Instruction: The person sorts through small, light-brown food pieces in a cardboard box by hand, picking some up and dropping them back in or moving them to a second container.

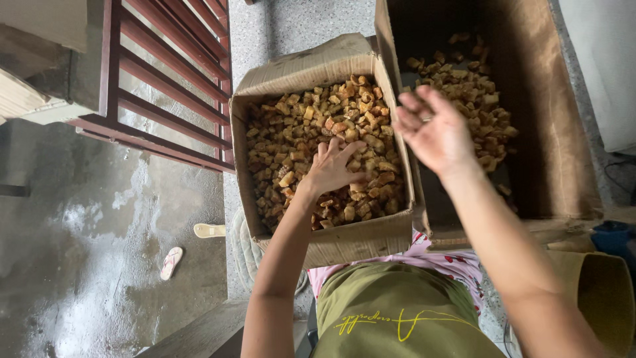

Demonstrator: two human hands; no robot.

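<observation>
A cardboard box (358, 242) right in front of me is filled with several small brown and yellow chunks (291, 126). My left hand (332, 167) lies palm down on the chunks near the box's middle, fingers spread among them. A second, larger cardboard box (563, 132) stands to the right, partly filled with the same kind of chunks (474, 93). My right hand (434, 129) hovers palm up over the edge between the two boxes, fingers loosely apart; I cannot see anything in it.
A dark red metal railing (172, 79) runs along the left, above a wet concrete floor (86, 265) with two sandals (171, 262) on it. A blue object (613, 235) and a brown sack (606, 292) sit at the lower right.
</observation>
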